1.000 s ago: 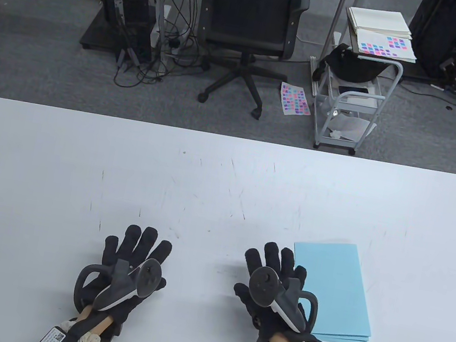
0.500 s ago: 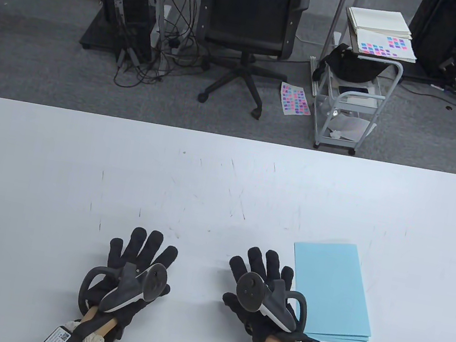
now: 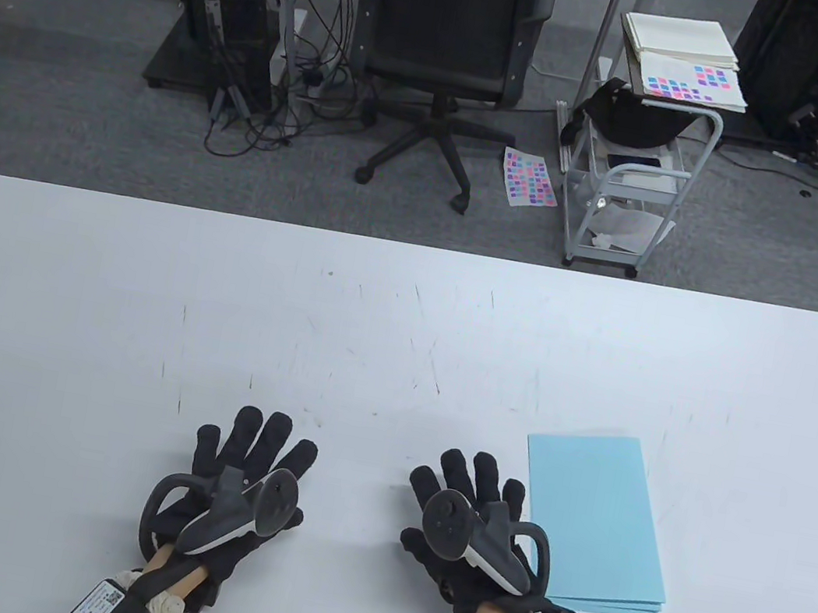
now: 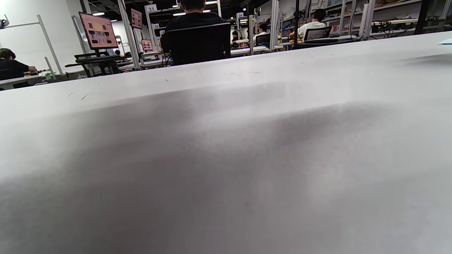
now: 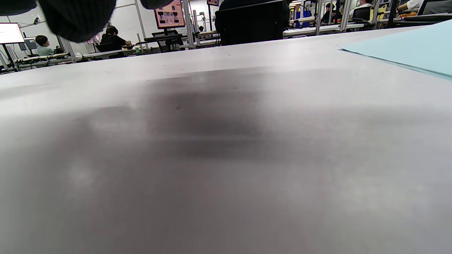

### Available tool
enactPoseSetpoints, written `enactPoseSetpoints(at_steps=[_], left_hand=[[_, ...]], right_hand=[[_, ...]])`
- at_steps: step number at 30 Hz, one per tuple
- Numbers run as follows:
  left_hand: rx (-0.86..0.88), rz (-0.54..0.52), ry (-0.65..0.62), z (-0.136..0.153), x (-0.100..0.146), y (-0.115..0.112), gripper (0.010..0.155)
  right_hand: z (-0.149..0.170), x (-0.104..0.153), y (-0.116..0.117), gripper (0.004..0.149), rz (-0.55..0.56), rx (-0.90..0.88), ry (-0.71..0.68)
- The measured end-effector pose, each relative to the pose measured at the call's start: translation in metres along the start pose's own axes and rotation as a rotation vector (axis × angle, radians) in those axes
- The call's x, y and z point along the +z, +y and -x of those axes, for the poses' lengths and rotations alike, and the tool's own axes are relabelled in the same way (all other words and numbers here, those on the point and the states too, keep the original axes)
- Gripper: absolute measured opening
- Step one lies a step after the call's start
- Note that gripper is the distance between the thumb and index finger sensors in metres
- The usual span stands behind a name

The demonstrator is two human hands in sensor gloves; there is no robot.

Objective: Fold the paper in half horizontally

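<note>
A small stack of light blue paper (image 3: 596, 523) lies flat on the white table (image 3: 409, 306) at the near right; its edge also shows in the right wrist view as blue paper (image 5: 406, 47). My right hand (image 3: 469, 479) rests palm down on the table just left of the stack, fingers straight and spread, holding nothing. My left hand (image 3: 259, 438) lies flat further left, fingers straight, also holding nothing. In the right wrist view only dark fingertips (image 5: 76, 16) show at the top edge. The left wrist view shows bare tabletop and no fingers.
Beyond the table's far edge stand a black office chair (image 3: 446, 28) and a white trolley (image 3: 629, 179) with papers on top. Computer towers and cables lie on the grey carpet. Light scratch marks cross the table's middle.
My right hand slid left, off the paper's edge, then stopped. My left hand shifted slightly right and nearer. The paper stack has not moved.
</note>
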State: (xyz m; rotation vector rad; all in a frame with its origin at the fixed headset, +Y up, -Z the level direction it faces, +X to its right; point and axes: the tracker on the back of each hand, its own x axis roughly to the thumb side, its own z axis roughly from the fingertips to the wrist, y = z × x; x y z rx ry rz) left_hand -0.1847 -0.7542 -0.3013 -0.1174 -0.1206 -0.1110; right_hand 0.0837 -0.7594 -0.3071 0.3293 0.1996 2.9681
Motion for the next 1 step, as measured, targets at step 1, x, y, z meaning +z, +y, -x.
enactPoseSetpoints(at_steps=[1], left_hand=[[0.0, 0.0, -0.002, 0.0002, -0.0003, 0.0, 0.08]], right_hand=[[-0.0011, 0.0001, 0.0003, 0.075, 0.0, 0.004, -0.002]])
